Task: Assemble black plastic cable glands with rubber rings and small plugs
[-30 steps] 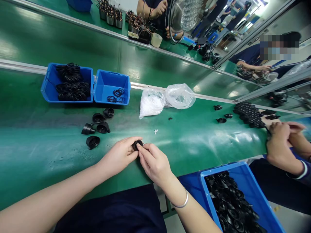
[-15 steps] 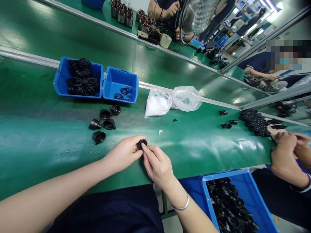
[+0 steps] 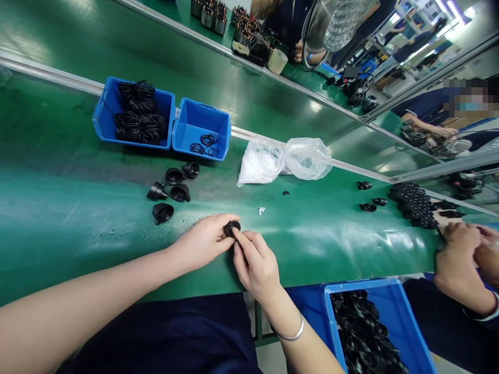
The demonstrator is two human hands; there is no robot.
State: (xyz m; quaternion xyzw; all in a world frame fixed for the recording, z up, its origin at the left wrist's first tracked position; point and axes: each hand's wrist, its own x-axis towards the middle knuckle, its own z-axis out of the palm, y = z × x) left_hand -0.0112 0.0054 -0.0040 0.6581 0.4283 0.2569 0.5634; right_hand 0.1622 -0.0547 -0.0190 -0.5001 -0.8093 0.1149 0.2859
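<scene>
In the head view, the left hand and right hand are closing on a small round black rubber cap, gripping it between them above the green conveyor belt. Their fingers are hiding most of it. 5 black rubber fittings are sitting beyond the left hand, while a blue plastic bin of black parts is being cut off by the frame below the right hand.

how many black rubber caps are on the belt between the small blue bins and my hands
5 on the green belt: back cap, back cap, side-on cap, middle cap, front cap; none look hidden.
</scene>
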